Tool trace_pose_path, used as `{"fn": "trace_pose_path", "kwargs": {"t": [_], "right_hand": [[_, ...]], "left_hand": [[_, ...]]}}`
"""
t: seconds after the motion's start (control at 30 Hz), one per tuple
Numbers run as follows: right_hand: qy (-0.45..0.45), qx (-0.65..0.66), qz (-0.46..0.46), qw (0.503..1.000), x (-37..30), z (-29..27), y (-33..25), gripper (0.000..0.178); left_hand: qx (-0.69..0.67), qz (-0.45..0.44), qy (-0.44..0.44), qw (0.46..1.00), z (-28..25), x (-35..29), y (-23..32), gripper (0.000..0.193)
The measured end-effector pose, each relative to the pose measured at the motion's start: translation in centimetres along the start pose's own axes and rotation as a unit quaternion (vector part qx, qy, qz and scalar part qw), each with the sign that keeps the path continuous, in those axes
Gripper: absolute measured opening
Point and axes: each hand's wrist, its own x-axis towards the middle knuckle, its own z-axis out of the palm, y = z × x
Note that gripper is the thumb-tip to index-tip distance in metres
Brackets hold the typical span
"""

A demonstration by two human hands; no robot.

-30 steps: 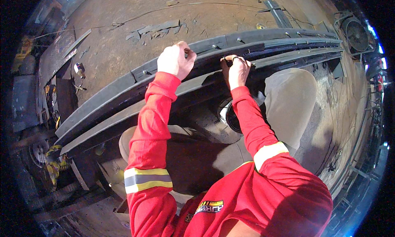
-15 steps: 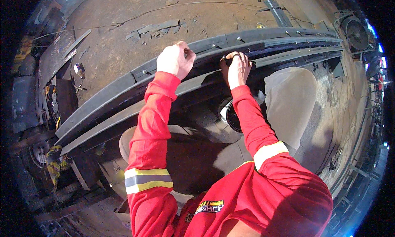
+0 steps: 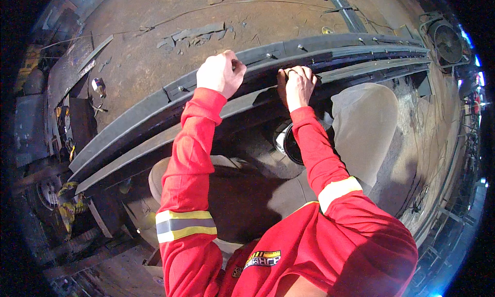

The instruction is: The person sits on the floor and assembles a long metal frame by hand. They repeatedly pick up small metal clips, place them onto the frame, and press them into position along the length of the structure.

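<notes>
**Left hand (image 3: 220, 74) curled and right hand (image 3: 299, 86) bent downward, side by side in the upper middle of the frame**

Your left hand is a loose fist with a dark hollow showing between thumb and fingers; whether anything is pinched inside, you cannot tell from this view. Your right hand points its bent fingertips down and away, with something dark beside them; its grip is hidden. Between the two hands a clear gap shows.

Closest to you, your tan-trousered knee (image 3: 366, 126) fills the right of centre, leaving little room beside your right forearm. A black round container (image 3: 293, 145) with a white part sits partly under that sleeve.

Next comes the near beam (image 3: 149, 145), long and dark grey, sweeping from lower left to upper right; your right hand is over its edge. A dark, narrow channel separates it from the far beam (image 3: 134, 113), which your left hand overlaps. Bolts (image 3: 181, 89) stand up along the far beam's outer edge.

Past that edge, brown floor (image 3: 139, 65) gives you wide room across the upper left, broken by flat scraps (image 3: 198, 31) and a thin cable (image 3: 247, 5). At the upper right, a round fan (image 3: 446, 42) stands near the beam ends.
</notes>
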Motion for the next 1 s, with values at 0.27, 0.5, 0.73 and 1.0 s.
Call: {"fn": "trace_pose_path", "kwargs": {"t": [0.27,0.5,0.73,1.0], "right_hand": [[-0.003,0.031,0.02,0.999,0.3,-0.7,-0.6,0.021],[-0.013,0.058,0.064,0.996,0.5,-1.1,-1.1,0.014],[-0.036,-0.009,0.036,0.999,-0.2,0.5,0.3,0.018],[-0.037,-0.019,0.034,0.999,0.0,0.1,-0.1,0.023]], "left_hand": [[0.0,0.009,0.007,1.0,-0.1,-0.2,0.0,0.018],[0.005,0.004,0.005,1.0,-0.1,-0.3,-0.2,0.019],[0.005,0.006,-0.002,1.0,-0.1,-0.2,-0.1,0.019],[0.012,0.007,0.0,1.0,0.2,-0.3,-0.3,0.019]]}}
